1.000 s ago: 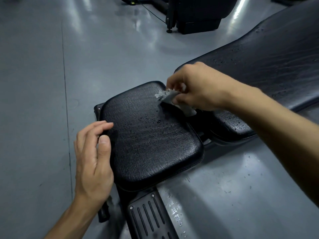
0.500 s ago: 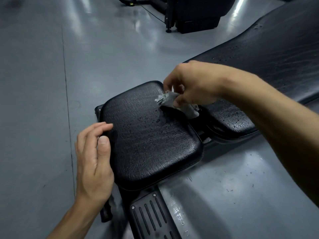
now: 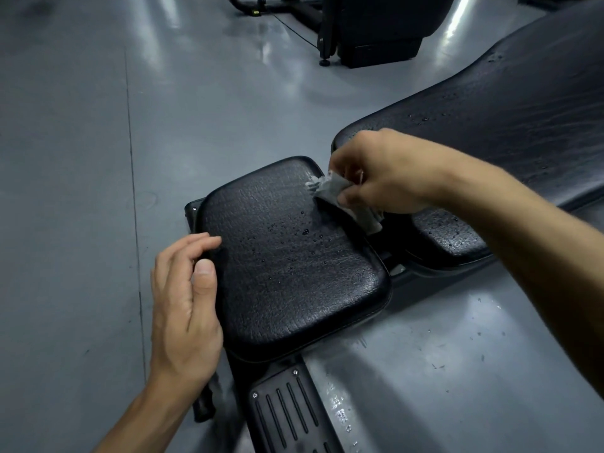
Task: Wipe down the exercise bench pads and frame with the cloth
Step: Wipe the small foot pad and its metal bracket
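Black seat pad (image 3: 287, 256), grey cloth (image 3: 330, 191)

left hand (image 3: 184, 308) is flat with relaxed fingers, thumb up; right hand (image 3: 380, 173) reaches across, fingers curled in a pinching grip.

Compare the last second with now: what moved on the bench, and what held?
The right hand, gripping the cloth, edged slightly along the seat pad's far corner. The left hand stayed at the pad's near edge; droplets remain.

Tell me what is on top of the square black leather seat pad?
Water droplets dot the square black leather seat pad. The grey cloth touches its far edge; whatever lies beneath the cloth is covered.
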Motion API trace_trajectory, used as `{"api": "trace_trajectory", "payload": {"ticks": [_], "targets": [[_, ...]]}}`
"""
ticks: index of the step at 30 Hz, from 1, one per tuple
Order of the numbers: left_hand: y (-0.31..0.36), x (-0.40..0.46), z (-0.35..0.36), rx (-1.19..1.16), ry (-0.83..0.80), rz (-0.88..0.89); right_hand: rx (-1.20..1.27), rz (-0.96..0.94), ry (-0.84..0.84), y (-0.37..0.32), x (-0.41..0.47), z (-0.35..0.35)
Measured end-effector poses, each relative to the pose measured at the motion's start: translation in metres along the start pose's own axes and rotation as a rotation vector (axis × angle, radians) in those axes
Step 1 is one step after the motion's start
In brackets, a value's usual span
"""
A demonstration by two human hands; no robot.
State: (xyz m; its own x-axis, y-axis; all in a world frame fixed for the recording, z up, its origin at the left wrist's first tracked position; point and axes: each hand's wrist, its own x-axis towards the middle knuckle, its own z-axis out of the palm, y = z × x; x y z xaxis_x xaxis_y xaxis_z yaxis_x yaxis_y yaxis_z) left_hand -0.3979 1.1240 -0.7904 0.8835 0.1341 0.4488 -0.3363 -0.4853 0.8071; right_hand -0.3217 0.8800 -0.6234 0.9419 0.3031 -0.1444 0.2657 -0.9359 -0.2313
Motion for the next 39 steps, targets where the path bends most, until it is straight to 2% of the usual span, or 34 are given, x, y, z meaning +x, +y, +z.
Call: {"api": "trace_trajectory", "payload": {"ticks": [6, 8, 11, 13, 19, 21, 24, 26, 28, 31, 33, 39], "targets": [[0.000, 0.000, 0.001, 0.010, 0.000, -0.011, 0.035, -0.035, -0.307, -0.012, -0.031, -0.005], [0.000, 0.000, 0.001, 0.012, 0.001, -0.014, 0.043, 0.008, -0.280, -0.015, -0.024, -0.005], [-0.001, 0.000, 0.001, 0.011, 0.000, -0.007, 0.019, 0.054, -0.095, -0.015, 0.000, -0.001], [-0.001, 0.000, 0.001, 0.013, -0.001, 0.001, 0.001, 0.035, -0.058, -0.014, 0.006, -0.001], [0.000, -0.001, 0.002, 0.005, 0.002, -0.010, 0.004, 0.006, -0.413, -0.019, -0.020, -0.010], [0.000, -0.001, 0.001, 0.004, 0.003, -0.006, -0.039, 0.028, -0.360, -0.021, -0.007, -0.011], [-0.001, -0.001, 0.001, 0.005, 0.003, 0.003, -0.113, 0.067, -0.122, -0.023, 0.025, -0.005], [-0.001, -0.001, 0.001, 0.005, 0.005, 0.006, -0.102, 0.056, -0.038, -0.024, 0.036, -0.001], [-0.001, -0.001, 0.002, 0.004, 0.008, 0.002, -0.077, 0.001, -0.056, -0.024, 0.033, 0.001], [0.000, -0.001, 0.002, 0.008, 0.011, -0.004, -0.064, -0.015, -0.256, -0.023, 0.014, -0.004], [0.000, -0.002, 0.002, 0.007, 0.011, -0.003, -0.052, 0.000, -0.332, -0.022, 0.011, -0.007], [0.001, -0.001, 0.001, 0.002, 0.003, -0.004, -0.050, -0.012, -0.079, -0.032, 0.046, 0.002]]}}
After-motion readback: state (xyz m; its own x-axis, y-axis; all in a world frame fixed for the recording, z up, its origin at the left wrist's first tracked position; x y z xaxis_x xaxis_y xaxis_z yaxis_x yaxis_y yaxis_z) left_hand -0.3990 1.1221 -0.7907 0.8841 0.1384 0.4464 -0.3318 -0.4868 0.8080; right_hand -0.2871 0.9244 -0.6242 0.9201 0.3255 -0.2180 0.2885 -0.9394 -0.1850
